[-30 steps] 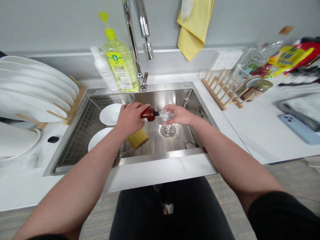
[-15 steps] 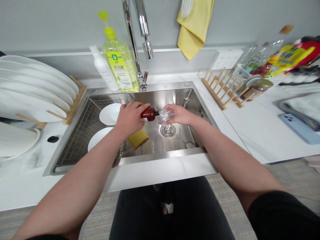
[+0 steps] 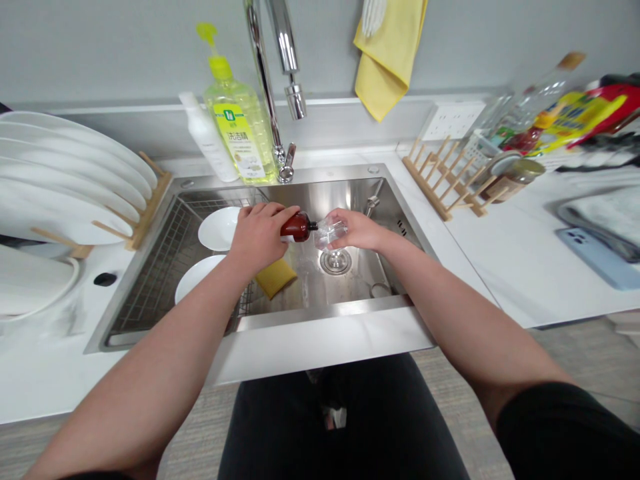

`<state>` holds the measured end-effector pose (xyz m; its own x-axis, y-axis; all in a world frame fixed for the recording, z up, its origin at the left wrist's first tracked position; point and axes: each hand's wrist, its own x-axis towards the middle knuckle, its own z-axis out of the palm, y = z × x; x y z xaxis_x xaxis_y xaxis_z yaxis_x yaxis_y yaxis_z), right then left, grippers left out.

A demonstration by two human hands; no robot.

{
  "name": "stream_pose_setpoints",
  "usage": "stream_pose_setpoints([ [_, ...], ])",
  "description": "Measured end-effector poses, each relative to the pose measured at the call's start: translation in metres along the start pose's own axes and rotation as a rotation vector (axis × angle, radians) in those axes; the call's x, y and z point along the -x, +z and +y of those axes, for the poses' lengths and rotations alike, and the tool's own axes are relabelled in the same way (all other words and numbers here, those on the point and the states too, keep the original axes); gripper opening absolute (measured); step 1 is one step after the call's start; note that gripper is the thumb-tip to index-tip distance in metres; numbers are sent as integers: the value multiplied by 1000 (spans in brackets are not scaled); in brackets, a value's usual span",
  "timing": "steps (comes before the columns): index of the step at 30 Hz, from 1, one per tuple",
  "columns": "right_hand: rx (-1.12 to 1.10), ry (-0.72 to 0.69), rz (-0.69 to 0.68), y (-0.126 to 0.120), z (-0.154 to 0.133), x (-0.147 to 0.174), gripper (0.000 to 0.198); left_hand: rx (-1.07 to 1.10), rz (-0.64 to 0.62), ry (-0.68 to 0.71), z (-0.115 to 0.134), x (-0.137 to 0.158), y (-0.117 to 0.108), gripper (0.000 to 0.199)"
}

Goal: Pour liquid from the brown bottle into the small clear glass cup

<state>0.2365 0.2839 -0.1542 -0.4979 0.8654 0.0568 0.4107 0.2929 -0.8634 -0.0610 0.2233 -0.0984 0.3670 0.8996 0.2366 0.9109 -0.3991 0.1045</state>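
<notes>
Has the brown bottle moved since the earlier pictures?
No, not visibly: the brown bottle in the left hand keeps the same place, left of the drain.

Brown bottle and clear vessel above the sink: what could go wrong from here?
The brown bottle is tipped in the left hand, neck toward the clear vessel; a small shift might send any liquid into the sink.

The vessel, held only by the right hand, could slip and drop near the drain.
</notes>
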Motion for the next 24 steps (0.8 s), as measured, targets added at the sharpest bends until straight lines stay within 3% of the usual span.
stream_pose_setpoints([
  [24,26,-24,25,3,-5,-1,65,-29,55,26,1,2,-4,84],
])
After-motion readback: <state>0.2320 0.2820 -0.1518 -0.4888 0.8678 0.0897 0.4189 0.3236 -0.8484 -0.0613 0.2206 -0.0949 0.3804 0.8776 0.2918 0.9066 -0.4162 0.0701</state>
